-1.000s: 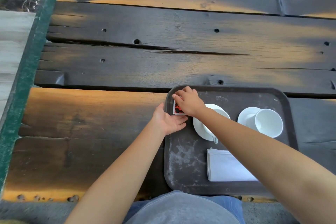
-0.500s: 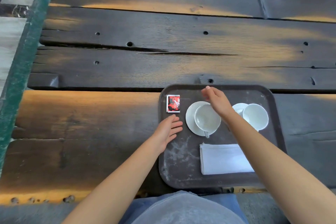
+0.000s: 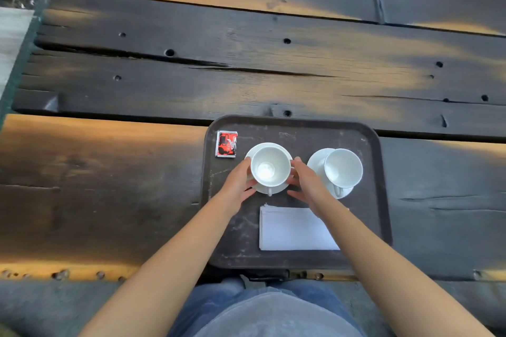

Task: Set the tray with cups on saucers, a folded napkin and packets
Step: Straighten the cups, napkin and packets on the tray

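Left cup (image 3: 270, 167) sat upright on its saucer (image 3: 256, 149), mid-left on the tray (image 3: 235, 243), handle toward the person. White glazed ware, judged light, rigid, slick and easily chipped. The cup probably sits loose, so best steered by the saucer rim from both sides and kept level.

Left hand (image 3: 236, 182) flanked the left side, right hand (image 3: 306, 183) the right. Fingers (image 3: 297, 165) fairly straight, slightly spread, bracketing the pair. No curled grip seen, contact uncertain.

Second cup (image 3: 343, 168) just beside. Packet (image 3: 226, 144) in the far-left corner. Folded napkin (image 3: 290, 230) nearer the person. Tray on wooden bench (image 3: 109, 172).
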